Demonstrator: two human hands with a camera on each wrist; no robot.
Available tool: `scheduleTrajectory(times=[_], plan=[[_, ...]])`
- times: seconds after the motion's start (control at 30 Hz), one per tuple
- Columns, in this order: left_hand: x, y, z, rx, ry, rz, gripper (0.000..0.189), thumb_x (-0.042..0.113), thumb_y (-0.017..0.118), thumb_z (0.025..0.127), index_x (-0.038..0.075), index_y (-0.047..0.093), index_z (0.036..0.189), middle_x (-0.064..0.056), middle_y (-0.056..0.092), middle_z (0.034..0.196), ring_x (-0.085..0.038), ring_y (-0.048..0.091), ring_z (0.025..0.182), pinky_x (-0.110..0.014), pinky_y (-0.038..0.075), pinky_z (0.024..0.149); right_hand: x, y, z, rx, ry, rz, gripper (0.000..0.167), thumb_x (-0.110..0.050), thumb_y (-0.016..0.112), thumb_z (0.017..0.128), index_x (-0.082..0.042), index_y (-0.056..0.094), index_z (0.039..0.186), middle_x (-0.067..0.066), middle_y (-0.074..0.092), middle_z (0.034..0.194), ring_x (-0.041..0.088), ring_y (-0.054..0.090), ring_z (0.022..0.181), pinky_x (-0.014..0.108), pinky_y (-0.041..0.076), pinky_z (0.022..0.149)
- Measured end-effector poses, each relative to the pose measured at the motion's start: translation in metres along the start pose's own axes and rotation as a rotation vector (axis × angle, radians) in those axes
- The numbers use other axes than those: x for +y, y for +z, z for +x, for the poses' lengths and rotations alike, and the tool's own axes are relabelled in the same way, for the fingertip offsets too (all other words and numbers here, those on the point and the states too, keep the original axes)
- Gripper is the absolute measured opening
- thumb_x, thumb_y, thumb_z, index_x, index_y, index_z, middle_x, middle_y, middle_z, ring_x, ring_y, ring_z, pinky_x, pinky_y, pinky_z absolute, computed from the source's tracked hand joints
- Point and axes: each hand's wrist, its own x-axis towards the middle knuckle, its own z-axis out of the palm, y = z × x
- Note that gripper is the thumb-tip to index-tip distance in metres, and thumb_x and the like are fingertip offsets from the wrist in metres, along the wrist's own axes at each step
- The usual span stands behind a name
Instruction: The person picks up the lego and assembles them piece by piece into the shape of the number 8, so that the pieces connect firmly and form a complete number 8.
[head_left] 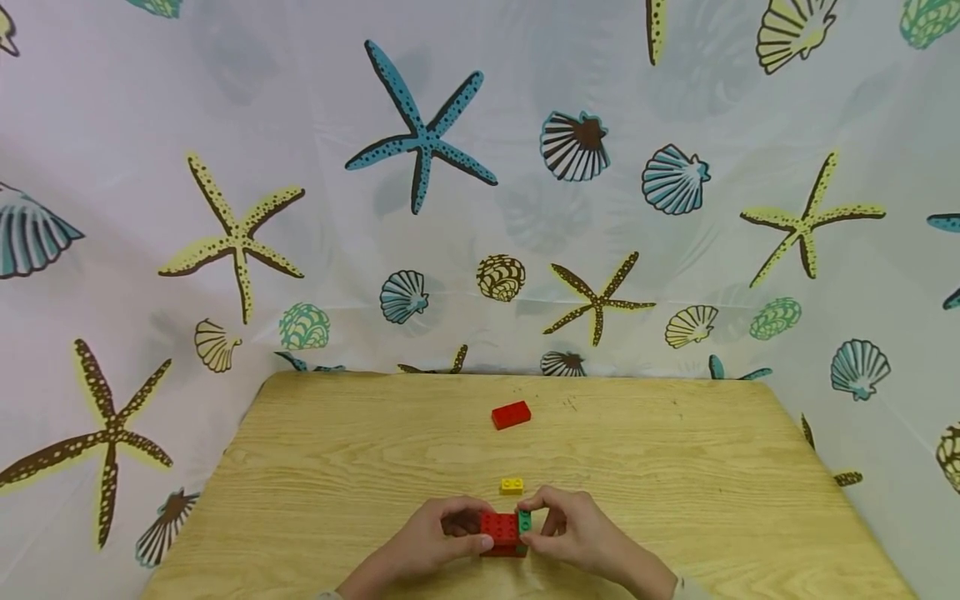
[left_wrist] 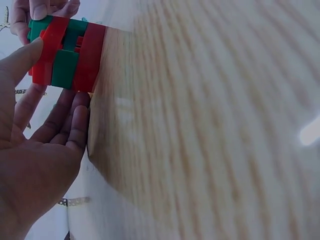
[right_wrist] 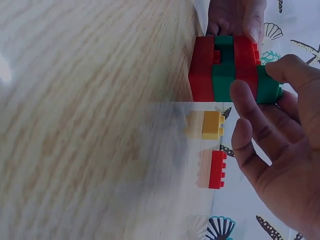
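My brick stack (head_left: 498, 525) sits lower middle of the head frame, on the wood-grain table (head_left: 337, 467). My left hand (head_left: 444, 533) grips its upper red layer, thumb in front; my right hand (head_left: 577, 533) pinches the green brick (head_left: 524, 522) at the right end, thumb and index finger.

Risk: pressing off-axis there could tip the red layer, since the green layer below has a gap. Slack left grip = stack could skid, maybe into the yellow brick (head_left: 512, 486) just above it in frame.

Looks: red, green, red, then green at one end; bare red studs beside it. Sides look roughly lined up. Can't tell if the green brick is fully seated.
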Motion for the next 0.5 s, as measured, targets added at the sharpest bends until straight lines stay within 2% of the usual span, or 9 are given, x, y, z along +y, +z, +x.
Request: scheduleTrajectory(times=[0.13,0.27,0.37,0.5], plan=[[0.002,-0.003,0.0,-0.006,-0.002,0.024,0.035,0.034,0.065,0.106,0.012,0.071,0.132,-0.007,0.074,0.124,-0.01,0.068,0.108,-0.023,0.054,0.089,-0.001,0.001,0.0,0.013,-0.011,-0.009,0.025,-0.017,0.077,0.097,-0.008,0.071,0.12,0.018,0.076,0.124,0.0,0.063,0.068,0.021,0.052,0.058],[0.005,-0.007,0.003,0.014,-0.014,0.039,0.036,0.037,0.057,0.11,0.012,0.074,0.13,-0.007,0.075,0.125,-0.012,0.068,0.106,-0.026,0.055,0.088,-0.002,0.002,0.0,0.026,-0.03,-0.034,0.027,-0.016,0.077,0.096,-0.006,0.071,0.121,0.015,0.077,0.118,-0.001,0.062,0.066,0.02,0.051,0.056],[0.006,-0.007,0.008,0.041,-0.013,0.042,0.037,0.035,0.057,0.11,0.009,0.074,0.129,-0.01,0.076,0.122,-0.016,0.069,0.1,-0.028,0.056,0.083,-0.002,0.001,0.0,0.027,-0.024,-0.043,0.028,-0.016,0.078,0.097,-0.006,0.071,0.122,0.014,0.078,0.116,-0.002,0.062,0.066,0.02,0.051,0.057],[0.006,-0.006,0.018,0.114,0.019,0.094,0.032,0.03,0.063,0.107,0.007,0.073,0.128,-0.009,0.077,0.118,-0.017,0.071,0.098,-0.025,0.056,0.083,-0.002,0.0,-0.001,0.022,-0.002,-0.041,0.028,-0.017,0.078,0.097,-0.006,0.071,0.122,0.015,0.077,0.116,-0.001,0.062,0.066,0.02,0.051,0.057]])
